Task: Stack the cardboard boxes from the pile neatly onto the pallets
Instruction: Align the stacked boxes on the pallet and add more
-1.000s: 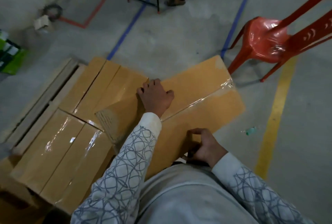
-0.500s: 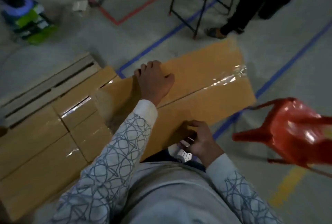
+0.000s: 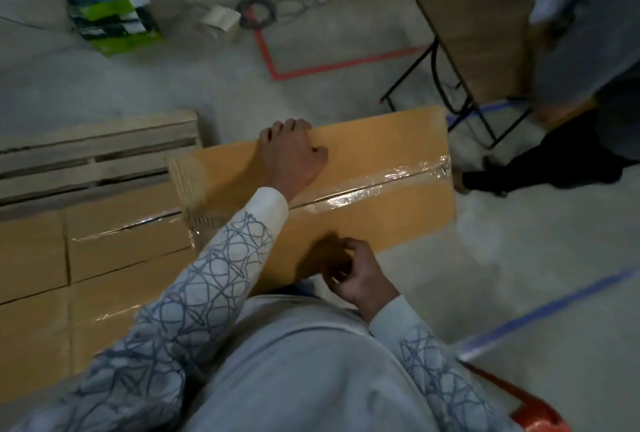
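Note:
A long cardboard box with a clear taped seam is held level in front of me, its left end over the stacked boxes on the wooden pallet. My left hand grips the box's far edge, fingers curled over it. At the near edge, my right hand holds the box with curled fingers, close to my body. The stacked boxes cover the pallet's near part; bare slats show at its far side.
Another person stands at the far right beside a small folding table with black legs. A green carton and cables lie on the floor at the back. A red chair is at my lower right. Blue floor tape runs on the right.
My view has swung left, so the red chair slid to the bottom right. The box has turned with me toward the pallet. Both hands keep their places on it.

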Demonstrator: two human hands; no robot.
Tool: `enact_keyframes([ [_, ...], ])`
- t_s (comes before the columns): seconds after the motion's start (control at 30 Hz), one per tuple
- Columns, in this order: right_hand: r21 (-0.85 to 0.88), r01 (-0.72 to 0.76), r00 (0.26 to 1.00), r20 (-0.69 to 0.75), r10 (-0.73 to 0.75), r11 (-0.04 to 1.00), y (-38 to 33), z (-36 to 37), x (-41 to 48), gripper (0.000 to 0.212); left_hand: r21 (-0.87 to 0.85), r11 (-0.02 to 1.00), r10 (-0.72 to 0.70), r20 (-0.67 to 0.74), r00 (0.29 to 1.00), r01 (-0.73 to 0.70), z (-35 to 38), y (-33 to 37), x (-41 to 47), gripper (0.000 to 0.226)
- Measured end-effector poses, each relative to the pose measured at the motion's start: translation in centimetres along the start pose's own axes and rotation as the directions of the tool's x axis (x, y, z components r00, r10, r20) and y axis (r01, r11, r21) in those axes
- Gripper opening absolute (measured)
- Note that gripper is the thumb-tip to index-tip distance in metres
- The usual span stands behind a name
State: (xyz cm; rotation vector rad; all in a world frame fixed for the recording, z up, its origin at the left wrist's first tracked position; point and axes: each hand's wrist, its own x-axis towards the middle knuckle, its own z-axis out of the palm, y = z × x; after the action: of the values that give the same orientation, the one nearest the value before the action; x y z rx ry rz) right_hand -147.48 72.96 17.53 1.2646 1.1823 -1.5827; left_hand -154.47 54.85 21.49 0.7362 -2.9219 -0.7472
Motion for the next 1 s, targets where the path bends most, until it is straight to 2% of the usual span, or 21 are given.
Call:
enact_keyframes([
  [0.17, -0.093, -0.101, 0.993, 0.052, 0.106, 0.990, -8.7, 7.5, 2.0, 0.050, -0.026, 0.993, -0.118, -0.039, 0.992, 0.117, -1.8, -1.1, 9.5, 0.051],
  [0.3, -0.199, -0.118, 0.989, 0.064, 0.133, 0.973, -15.6, 14.4, 4.1, 0.040, -0.074, 0.957, -0.285, -0.059, 0.957, 0.281, -2.2, -4.1, 16.4, 0.053],
  [0.43, -0.399, -0.102, 0.979, 0.120, 0.162, 0.911, -23.0, 23.2, 6.8, 0.025, -0.118, 0.894, -0.446, -0.165, 0.880, 0.431, -2.6, -7.8, 24.8, 0.051],
  [0.57, -0.553, -0.043, 0.977, 0.151, 0.151, 0.832, -30.9, 33.9, 8.2, 0.019, -0.214, 0.801, -0.599, -0.267, 0.755, 0.559, -5.4, -10.5, 33.6, 0.050],
  [0.67, -0.705, 0.022, 0.967, 0.196, 0.164, 0.709, -34.5, 42.0, 8.9, 0.030, -0.271, 0.729, -0.683, -0.347, 0.642, 0.629, -8.7, -12.7, 37.4, 0.048],
  [0.83, -0.848, 0.059, 0.918, 0.253, 0.305, 0.526, -34.7, 52.6, 9.3, 0.062, -0.286, 0.608, -0.754, -0.500, 0.426, 0.741, -14.0, -16.3, 39.6, 0.052],
  [1.0, -0.938, 0.024, 0.903, 0.168, 0.395, 0.345, -32.6, 62.6, 10.8, 0.076, -0.379, 0.444, -0.845, -0.479, 0.238, 0.812, -15.3, -23.6, 41.4, 0.056],
])
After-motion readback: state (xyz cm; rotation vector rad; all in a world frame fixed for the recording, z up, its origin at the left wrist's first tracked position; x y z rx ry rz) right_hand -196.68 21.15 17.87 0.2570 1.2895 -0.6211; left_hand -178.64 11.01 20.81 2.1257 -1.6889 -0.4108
